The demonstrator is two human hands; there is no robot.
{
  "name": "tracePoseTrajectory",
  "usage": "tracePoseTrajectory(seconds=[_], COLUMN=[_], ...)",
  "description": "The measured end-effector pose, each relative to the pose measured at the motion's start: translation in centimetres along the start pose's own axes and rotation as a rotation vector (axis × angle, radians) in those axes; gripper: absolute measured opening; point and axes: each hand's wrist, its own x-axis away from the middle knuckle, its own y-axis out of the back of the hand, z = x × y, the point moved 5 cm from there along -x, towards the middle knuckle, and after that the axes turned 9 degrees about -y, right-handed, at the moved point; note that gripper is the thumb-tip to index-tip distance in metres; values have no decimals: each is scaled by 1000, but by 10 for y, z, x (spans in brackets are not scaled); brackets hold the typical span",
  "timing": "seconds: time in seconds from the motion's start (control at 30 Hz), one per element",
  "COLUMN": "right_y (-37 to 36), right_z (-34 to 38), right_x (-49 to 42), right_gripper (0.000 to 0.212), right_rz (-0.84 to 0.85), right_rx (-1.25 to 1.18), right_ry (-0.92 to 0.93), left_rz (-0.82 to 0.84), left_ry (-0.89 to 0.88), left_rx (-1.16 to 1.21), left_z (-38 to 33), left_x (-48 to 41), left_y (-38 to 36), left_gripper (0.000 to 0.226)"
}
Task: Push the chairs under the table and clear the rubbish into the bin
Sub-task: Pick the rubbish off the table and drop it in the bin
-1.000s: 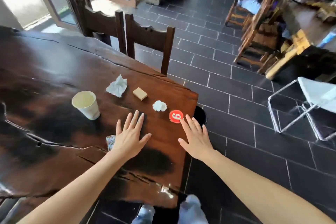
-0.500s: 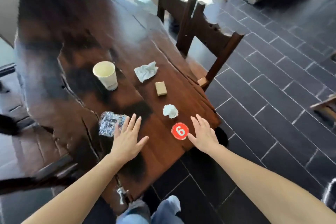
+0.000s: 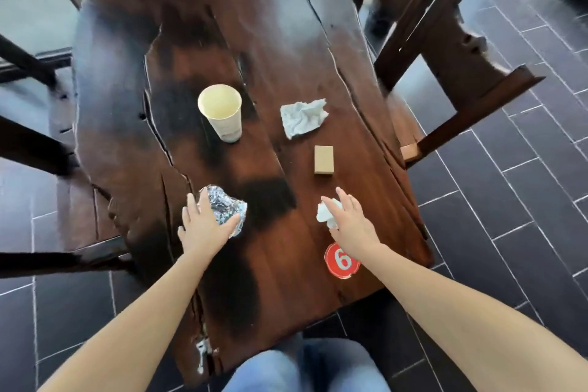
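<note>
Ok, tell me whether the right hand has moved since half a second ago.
Yes. The right hand has gone forward past the red number disc, which it was beside, onto the small white tissue ball.

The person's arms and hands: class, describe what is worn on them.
Nothing is worn on them. Both forearms are bare with no sleeves in view, and the left hand and right hand show no gloves, rings, watch or bracelets. Blue jeans show below.

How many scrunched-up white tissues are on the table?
2. One crumpled tissue lies open beyond the little tan box. One small tissue ball sits under the right hand, partly covered. No others show, though an arm could hide one.
</note>
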Motion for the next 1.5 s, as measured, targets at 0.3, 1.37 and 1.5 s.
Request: tracePoseTrajectory(seconds=[0.3, 1.37, 1.5], right_y=[-17, -116, -158], right_z=[-17, -421, -421], right_x=[-16, 98, 81], right_gripper=[44, 8, 11], right_rz=[134, -5, 71], right_rx=[-13, -1353, -1442], right_ry=[8, -1164, -1196], left_rz=[-14, 746, 555], left_ry=[27, 522, 471], left_rx=[-1, 483, 382], left_z=[-6, -312, -291], left_x=[-3, 178, 147], left_y=[-44, -422, -461], left_gripper=[60, 6, 12])
